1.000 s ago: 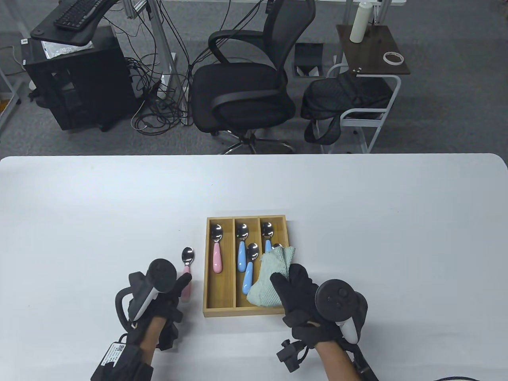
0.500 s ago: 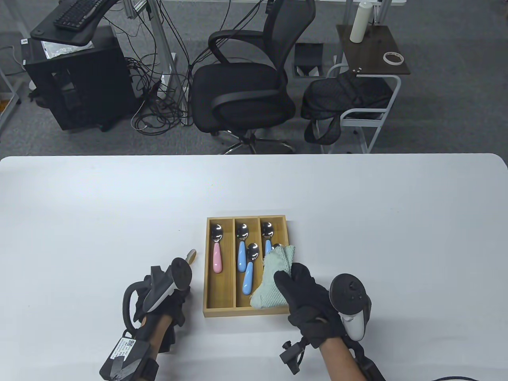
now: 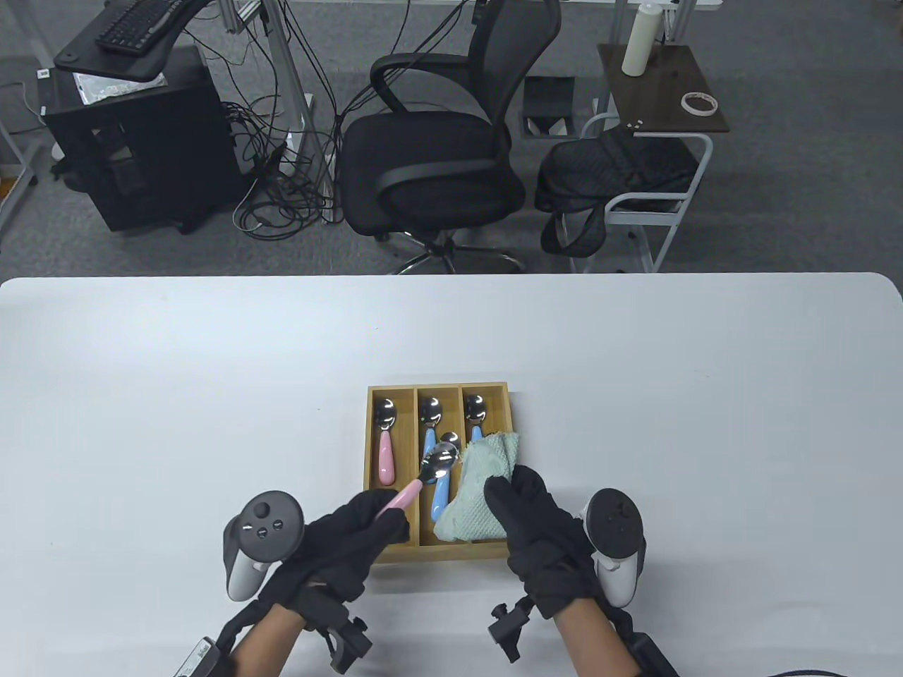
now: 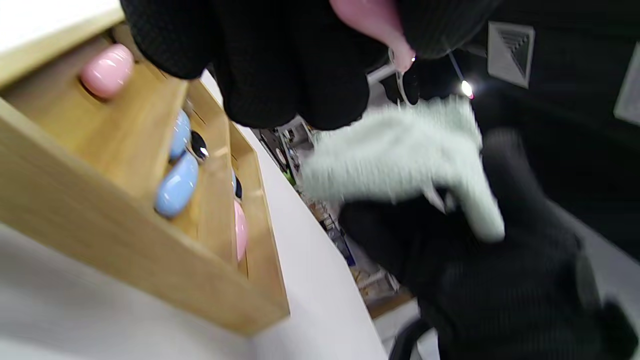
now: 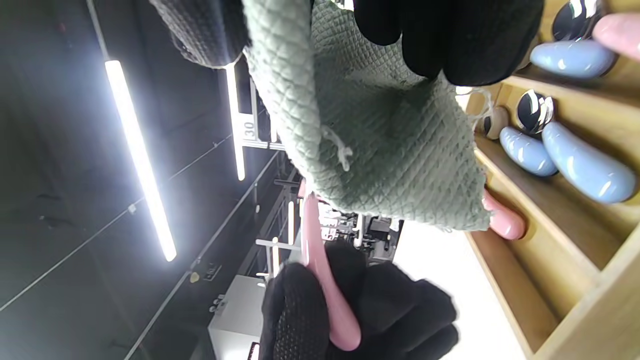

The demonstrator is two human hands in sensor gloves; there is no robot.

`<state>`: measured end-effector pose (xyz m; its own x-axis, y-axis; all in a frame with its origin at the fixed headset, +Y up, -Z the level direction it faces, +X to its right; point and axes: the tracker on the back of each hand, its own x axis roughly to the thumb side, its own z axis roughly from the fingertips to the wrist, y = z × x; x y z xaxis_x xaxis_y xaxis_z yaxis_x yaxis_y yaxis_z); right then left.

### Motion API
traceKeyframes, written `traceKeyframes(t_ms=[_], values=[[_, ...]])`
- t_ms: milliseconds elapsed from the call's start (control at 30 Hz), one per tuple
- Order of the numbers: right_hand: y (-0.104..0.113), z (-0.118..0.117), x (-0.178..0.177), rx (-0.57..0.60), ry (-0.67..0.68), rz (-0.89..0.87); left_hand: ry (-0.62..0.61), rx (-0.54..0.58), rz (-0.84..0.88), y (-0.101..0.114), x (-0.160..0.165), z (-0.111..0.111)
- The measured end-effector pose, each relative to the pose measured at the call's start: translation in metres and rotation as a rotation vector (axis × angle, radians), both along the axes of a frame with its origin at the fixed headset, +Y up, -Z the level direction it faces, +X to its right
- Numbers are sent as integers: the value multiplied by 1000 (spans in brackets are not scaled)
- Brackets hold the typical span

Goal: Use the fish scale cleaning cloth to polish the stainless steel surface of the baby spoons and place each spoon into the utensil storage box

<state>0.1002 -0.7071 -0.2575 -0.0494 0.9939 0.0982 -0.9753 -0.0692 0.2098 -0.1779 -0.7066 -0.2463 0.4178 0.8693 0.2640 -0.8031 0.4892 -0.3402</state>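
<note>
table view: left hand (image 3: 346,539) grips pink-handled spoon (image 3: 423,474) by its handle, long axis running near-left to far-right, bowl over the storage box (image 3: 372,451), just left of cloth (image 3: 480,493) pinched in right hand (image 3: 543,543).

Table view: cloth (image 3: 480,486) covers the near end of the box's (image 3: 372,479) right compartment, so only the bowl and a bit of blue handle of one spoon (image 3: 475,411) show there; anything under the cloth can't be made out. The held pink spoon's (image 3: 423,477) handle end is buried in the left hand (image 3: 346,546). Left wrist view is motion-blurred, that spoon cut off by the top edge.
</note>
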Motion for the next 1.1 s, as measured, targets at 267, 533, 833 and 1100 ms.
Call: traceKeyframes(t_ms=[267, 533, 833, 1100], values=[[1, 2, -5, 40, 29, -46, -47, 42, -86, -2, 20, 12], [2, 0, -5, 119, -84, 160, -103, 113, -154, 1, 31, 20], [4, 4, -11, 203, -113, 307, -101, 92, -142, -3, 28, 19], [-3, 0, -12, 89, 14, 101, -83, 105, -164, -2, 25, 18]])
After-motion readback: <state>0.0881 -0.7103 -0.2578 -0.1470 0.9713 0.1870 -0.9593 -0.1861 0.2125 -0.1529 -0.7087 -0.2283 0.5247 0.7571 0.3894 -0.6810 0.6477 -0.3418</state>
